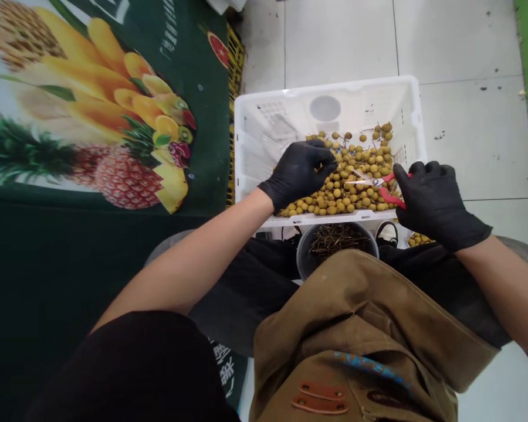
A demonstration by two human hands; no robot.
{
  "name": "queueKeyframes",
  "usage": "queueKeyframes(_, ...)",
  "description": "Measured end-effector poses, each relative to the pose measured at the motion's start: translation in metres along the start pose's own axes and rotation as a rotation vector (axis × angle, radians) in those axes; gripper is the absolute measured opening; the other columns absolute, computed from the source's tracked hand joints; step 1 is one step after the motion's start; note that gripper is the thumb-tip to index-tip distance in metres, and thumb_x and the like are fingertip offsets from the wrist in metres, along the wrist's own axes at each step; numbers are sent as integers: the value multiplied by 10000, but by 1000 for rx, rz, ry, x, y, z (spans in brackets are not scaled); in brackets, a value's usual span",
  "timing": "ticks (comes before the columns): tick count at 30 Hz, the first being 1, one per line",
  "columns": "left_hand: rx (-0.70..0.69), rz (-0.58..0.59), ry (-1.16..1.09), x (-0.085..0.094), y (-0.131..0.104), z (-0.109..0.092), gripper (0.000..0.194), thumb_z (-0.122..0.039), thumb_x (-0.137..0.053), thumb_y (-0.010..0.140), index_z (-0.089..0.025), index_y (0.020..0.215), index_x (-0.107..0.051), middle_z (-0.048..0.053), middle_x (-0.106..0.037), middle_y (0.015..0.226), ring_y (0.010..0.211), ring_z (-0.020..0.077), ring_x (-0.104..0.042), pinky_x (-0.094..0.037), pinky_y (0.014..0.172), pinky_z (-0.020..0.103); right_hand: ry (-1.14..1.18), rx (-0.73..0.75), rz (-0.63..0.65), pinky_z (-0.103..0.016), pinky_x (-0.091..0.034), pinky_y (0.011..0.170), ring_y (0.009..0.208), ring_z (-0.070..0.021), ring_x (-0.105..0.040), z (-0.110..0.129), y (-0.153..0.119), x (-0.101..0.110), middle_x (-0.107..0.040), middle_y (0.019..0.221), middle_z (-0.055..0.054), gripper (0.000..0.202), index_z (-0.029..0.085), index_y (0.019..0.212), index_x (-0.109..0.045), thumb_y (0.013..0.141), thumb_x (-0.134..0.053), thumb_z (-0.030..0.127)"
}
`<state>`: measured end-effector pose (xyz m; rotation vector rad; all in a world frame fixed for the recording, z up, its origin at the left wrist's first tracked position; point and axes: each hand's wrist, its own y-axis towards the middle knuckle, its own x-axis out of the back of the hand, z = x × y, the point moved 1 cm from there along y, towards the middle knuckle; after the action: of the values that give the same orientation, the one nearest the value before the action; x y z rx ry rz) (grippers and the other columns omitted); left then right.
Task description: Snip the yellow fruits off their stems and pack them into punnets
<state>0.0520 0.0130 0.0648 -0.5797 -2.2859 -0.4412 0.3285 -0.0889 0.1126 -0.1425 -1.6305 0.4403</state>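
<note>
A white plastic crate [330,220] holds a heap of small round tan fruits that look like longans [369,157], some with short stems. Over the crate's left half is my left hand [301,170] in a black glove, its fingers curled together in a pinch. What lies between those fingertips, if anything, is hidden. My right hand [435,202], also gloved in black, grips red-handled pruning shears [391,196] at the crate's right side. Their blades are parted and point left over the fruit, towards my left hand.
Below the crate's near edge, between my feet, stands a grey bucket [303,261] with cut brown twigs [338,239] in it. More tan fruits [419,239] show at lower right. A dark green fruit-print banner [202,193] hangs over yellow crates [234,64] on the left.
</note>
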Motion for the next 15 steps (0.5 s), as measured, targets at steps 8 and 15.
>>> queueKeyframes(8, 26, -69, -70, 24, -13, -4, 170, -312, -792, 945, -191, 826, -806, 32, -665, 792, 877, 238, -702, -591, 982, 432, 10, -61, 126, -394, -417, 741, 1055, -383, -815, 23, 7, -2, -859, 1241, -244, 447, 145, 1458, -755, 1073, -578, 290)
queueKeyframes(15, 7, 370, 17, 29, -70, -44, 140, -244, -790, 946, -254, 836, -876, 72, -801, 889, 860, 269, -781, -603, 872, 392, 85, -223, 32, -423, -424, 788, 975, -379, -771, -3, 1, 16, -840, 1288, -282, 589, 126, 1586, -722, 1072, -687, 410)
